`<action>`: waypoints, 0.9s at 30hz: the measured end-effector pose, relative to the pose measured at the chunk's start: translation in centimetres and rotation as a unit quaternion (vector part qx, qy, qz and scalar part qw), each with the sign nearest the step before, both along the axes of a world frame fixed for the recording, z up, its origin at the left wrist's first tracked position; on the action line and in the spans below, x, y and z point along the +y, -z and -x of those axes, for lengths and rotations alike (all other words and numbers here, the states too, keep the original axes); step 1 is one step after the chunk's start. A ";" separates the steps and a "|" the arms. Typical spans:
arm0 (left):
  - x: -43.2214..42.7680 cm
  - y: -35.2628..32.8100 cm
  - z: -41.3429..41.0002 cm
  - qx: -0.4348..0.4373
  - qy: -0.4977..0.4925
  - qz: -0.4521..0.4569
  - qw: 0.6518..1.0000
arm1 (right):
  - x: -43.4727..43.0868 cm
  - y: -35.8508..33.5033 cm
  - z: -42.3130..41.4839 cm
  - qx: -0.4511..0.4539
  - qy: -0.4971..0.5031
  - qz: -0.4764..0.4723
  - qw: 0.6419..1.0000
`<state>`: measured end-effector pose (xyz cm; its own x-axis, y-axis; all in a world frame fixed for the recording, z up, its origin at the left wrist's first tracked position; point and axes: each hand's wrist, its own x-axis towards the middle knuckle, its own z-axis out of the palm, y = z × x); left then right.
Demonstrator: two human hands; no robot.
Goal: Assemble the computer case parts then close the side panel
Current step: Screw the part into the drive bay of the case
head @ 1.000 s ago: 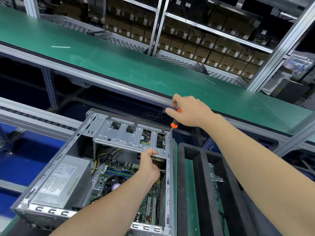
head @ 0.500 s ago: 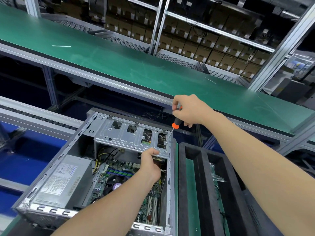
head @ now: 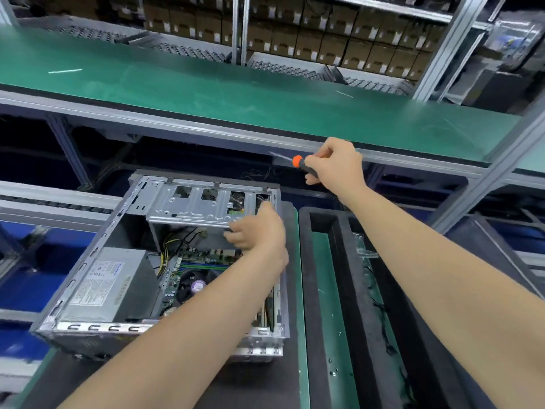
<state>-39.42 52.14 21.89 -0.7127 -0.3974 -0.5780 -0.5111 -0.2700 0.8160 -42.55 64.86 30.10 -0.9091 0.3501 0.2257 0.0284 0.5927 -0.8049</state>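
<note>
Now the open silver metal computer case (head: 100,329) lies on its side on the dark surface (head: 265,385). At its far end, the left hand (head: 256,231) curls its fingers round the near edge of the silver drive cage (head: 194,208). Above and right of the case, not touching it, the right hand (head: 336,163) grips a black-and-orange screwdriver (head: 298,161).

White label on the power supply (head: 103,283), print too blurred to read
</note>
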 end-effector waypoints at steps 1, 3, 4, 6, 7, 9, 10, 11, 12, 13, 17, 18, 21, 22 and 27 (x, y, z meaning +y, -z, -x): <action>1.1 -0.2 -1.0 0.050 0.024 0.036 0.998 | 1.1 1.4 -0.7 -0.012 0.008 0.046 0.999; 3.4 0.0 -3.0 0.176 0.071 0.089 0.978 | 3.5 4.6 -2.1 -0.041 0.022 0.139 0.989; 4.5 0.4 -4.0 0.233 0.100 0.107 0.961 | 4.8 6.4 -2.9 -0.053 0.027 0.178 0.982; 6.5 1.6 -5.7 0.306 0.173 0.136 0.926 | 7.5 10.0 -5.0 -0.066 0.034 0.208 0.975; 7.4 2.5 -6.3 0.317 0.213 0.155 0.911 | 8.8 11.9 -6.3 -0.071 0.032 0.202 0.976; 9.2 4.8 -7.3 0.297 0.287 0.211 0.886 | 11.3 15.7 -9.1 -0.090 0.017 0.166 0.982; 9.9 6.1 -7.9 0.281 0.315 0.240 0.874 | 12.4 17.4 -10.4 -0.102 0.008 0.140 0.985; 10.6 7.4 -8.5 0.268 0.334 0.267 0.863 | 13.3 19.0 -11.6 -0.113 -0.004 0.111 0.987; 11.0 8.8 -9.0 0.258 0.345 0.292 0.854 | 14.1 20.4 -12.6 -0.120 -0.018 0.081 0.989; 11.1 10.2 -9.4 0.253 0.347 0.316 0.846 | 14.7 21.7 -13.5 -0.120 -0.034 0.055 0.991; 10.5 14.9 -10.5 0.258 0.331 0.395 0.817 | 15.5 25.6 -16.5 -0.089 -0.099 0.030 0.991; 10.1 15.8 -10.8 0.256 0.330 0.408 0.812 | 15.3 26.3 -17.0 -0.077 -0.106 0.034 0.991; 9.2 18.0 -11.9 0.270 0.332 0.439 0.790 | 13.9 28.1 -17.7 -0.049 -0.094 0.032 0.994; 9.2 18.6 -12.2 0.285 0.334 0.449 0.778 | 13.4 28.6 -17.8 -0.045 -0.088 0.023 0.995; 9.9 19.9 -12.4 0.317 0.373 0.483 0.726 | 12.4 29.9 -17.8 -0.047 -0.097 -0.061 0.992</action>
